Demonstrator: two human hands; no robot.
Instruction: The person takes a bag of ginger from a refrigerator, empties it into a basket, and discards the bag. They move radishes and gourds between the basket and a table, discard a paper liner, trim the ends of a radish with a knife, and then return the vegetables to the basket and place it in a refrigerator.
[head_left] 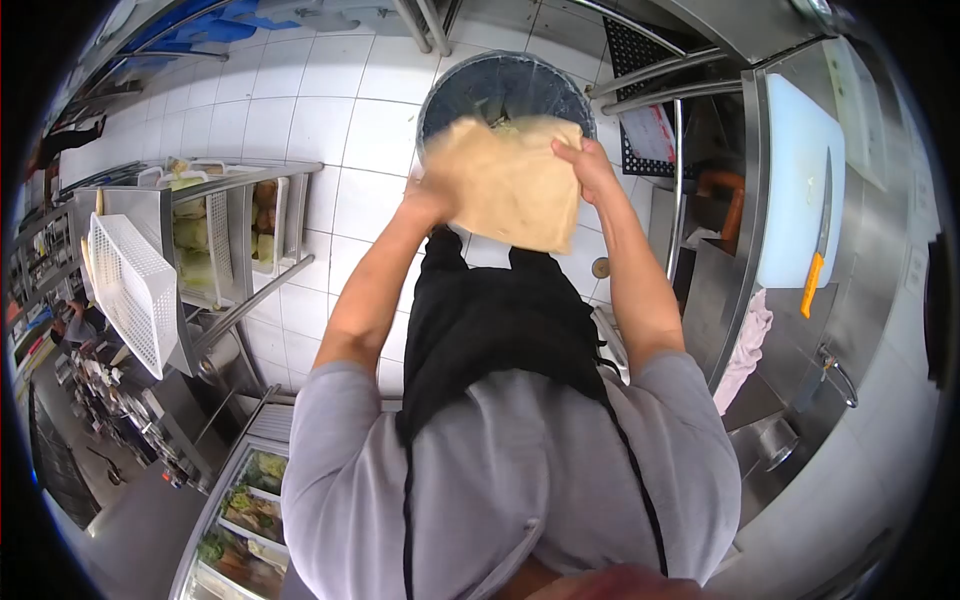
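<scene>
While the tan sheet (515,190) spans the gap between the two hands, we place it above the floor (365,140), in front of the black apron (490,310) and partly over the dark round bin (450,95). Scraps show inside the bin, just past the sheet's upper edge.

Right hand (597,175): closed on the upper right corner, thumb on the near face. Left hand (428,203): at the left edge, blurred; we cannot tell how firmly its fingers close. Hands apart, sheet between.

Material: cloth, paper or an emptied sack, we cannot say which. We judge it light and pliable, with some body, since it spreads broadly with only soft creases. Little slip expected; if paper, a sharp tug could tear it. We would take it by both upper corners, thumbs on the near face, leaving the lower edge free.

To the right: worktop (872,240), white cutting board (790,180), orange-handled knife (813,285) lying on it.
</scene>
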